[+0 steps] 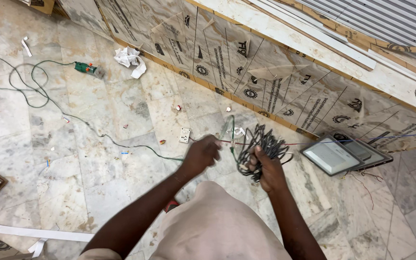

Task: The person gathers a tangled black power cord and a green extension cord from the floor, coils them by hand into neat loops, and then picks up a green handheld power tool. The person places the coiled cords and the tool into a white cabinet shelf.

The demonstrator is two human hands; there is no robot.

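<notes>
Left of the flat floodlight point(333, 155), the right hand point(268, 171) is clenching the tangled wire bundle point(261, 144); the left hand point(203, 154) is pinching one strand, best drawn out slowly.

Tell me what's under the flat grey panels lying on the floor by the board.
The grey panels rest on the marble floor, with thin loose wires poking out beneath. Anything directly under them is covered.

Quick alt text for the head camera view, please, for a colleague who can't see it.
Seen from above, a person's right hand grips a tangled bundle of dark wire while the left hand pinches a strand leading from it. Below lies a marble floor with a green cable, a small white socket plate and two flat light panels.
</notes>
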